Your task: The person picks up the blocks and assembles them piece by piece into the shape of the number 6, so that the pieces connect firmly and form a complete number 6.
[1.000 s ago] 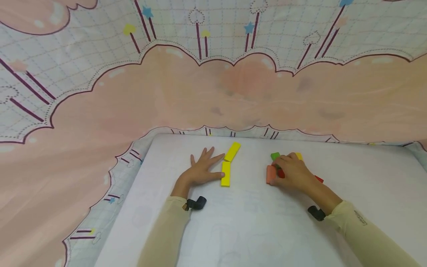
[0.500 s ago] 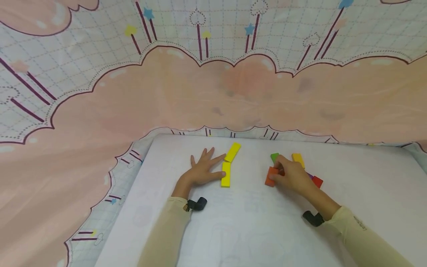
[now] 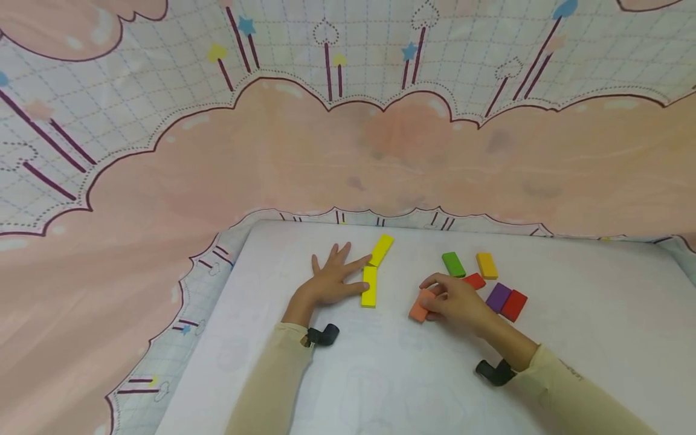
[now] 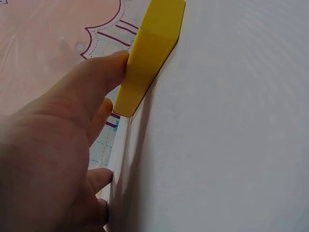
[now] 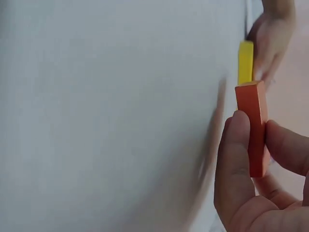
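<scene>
In the head view my left hand [image 3: 327, 283] lies with fingers spread on the white tabletop [image 3: 348, 374]. Its thumb touches the nearer yellow block [image 3: 370, 299], and its index fingertip reaches the farther yellow block [image 3: 382, 249], which is angled end to end with the first. The left wrist view shows a fingertip against a yellow block [image 4: 150, 50]. My right hand [image 3: 459, 307] pinches an orange block [image 3: 418, 307] to the right of the yellow pair. From the right wrist the orange block [image 5: 252, 108] appears between thumb and fingers.
Right of centre lie a green block [image 3: 453, 264], an amber block [image 3: 487, 266], a red block [image 3: 475, 281], a purple block [image 3: 497, 297] and another red block [image 3: 514, 306] against the purple one. A patterned cloth [image 3: 326, 163] hangs behind the table.
My right hand has drawn the orange block left and toward me, away from the other coloured blocks, uncovering the red and purple ones. The left hand stays in place by the yellow blocks.
</scene>
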A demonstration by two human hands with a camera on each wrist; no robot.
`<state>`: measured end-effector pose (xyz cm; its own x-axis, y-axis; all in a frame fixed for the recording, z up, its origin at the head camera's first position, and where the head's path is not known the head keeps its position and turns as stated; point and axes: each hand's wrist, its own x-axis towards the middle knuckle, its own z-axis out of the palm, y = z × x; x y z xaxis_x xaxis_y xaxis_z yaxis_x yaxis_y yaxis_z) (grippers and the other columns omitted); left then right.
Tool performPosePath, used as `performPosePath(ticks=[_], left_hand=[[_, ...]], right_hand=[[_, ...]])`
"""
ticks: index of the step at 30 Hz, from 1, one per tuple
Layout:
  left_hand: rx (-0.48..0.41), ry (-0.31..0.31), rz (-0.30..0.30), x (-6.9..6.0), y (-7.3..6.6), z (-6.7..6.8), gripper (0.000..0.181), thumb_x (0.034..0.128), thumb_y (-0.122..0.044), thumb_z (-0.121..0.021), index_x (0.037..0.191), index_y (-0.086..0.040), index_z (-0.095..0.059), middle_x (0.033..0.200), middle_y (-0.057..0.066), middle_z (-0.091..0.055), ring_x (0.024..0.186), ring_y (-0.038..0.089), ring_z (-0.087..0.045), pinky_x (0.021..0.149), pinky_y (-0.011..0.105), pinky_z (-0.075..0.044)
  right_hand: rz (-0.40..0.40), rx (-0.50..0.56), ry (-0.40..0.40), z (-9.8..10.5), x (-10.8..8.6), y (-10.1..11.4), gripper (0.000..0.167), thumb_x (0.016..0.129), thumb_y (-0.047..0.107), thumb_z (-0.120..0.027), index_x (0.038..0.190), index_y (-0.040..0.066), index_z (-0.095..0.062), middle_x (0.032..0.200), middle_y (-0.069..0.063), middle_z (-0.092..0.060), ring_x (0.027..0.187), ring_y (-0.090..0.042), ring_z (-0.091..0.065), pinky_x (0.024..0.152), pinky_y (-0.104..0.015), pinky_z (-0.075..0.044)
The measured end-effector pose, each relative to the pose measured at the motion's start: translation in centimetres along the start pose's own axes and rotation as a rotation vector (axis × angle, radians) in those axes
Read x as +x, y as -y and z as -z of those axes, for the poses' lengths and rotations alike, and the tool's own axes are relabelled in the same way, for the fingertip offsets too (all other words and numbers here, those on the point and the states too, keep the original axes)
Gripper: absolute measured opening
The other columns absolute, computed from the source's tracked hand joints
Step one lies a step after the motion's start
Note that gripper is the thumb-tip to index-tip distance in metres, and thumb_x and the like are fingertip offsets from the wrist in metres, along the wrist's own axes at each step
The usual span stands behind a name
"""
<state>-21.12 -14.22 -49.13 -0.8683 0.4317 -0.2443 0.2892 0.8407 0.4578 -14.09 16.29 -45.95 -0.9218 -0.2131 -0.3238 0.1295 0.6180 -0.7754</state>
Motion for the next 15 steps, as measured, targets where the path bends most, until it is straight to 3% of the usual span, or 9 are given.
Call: performPosePath(ticks=[4,15], left_hand=[[0.002,-0.004,0.009,0.0,-0.1,0.0,0.070,0.0947,-0.064,-0.056,0.157,-0.048,-0.030,0.174,0.004,0.002,0.160,0.033,0.014,0.115,0.073,0.020],[0.004,0.006,0.019,0.0,-0.2,0.0,0.069,0.0944,-0.065,-0.055,0.157,-0.050,-0.029,0.174,0.004,0.002,0.159,0.032,0.015,0.115,0.073,0.021]], right_hand=[[-0.052,0.055,0.021,-1.2,0.1,0.4,0.034,0.093,0.026,-0.076,0.125,0.017,-0.067,0.115,-0.006,-0.069,0.089,-0.018,-0.063,0.076,-0.028,-0.060],[-0.088,0.029,0.004,-2.5,0.8,1.6,0.031,0.090,0.026,-0.079,0.119,0.016,-0.070,0.109,-0.004,-0.071,0.087,-0.017,-0.063,0.076,-0.025,-0.061]])
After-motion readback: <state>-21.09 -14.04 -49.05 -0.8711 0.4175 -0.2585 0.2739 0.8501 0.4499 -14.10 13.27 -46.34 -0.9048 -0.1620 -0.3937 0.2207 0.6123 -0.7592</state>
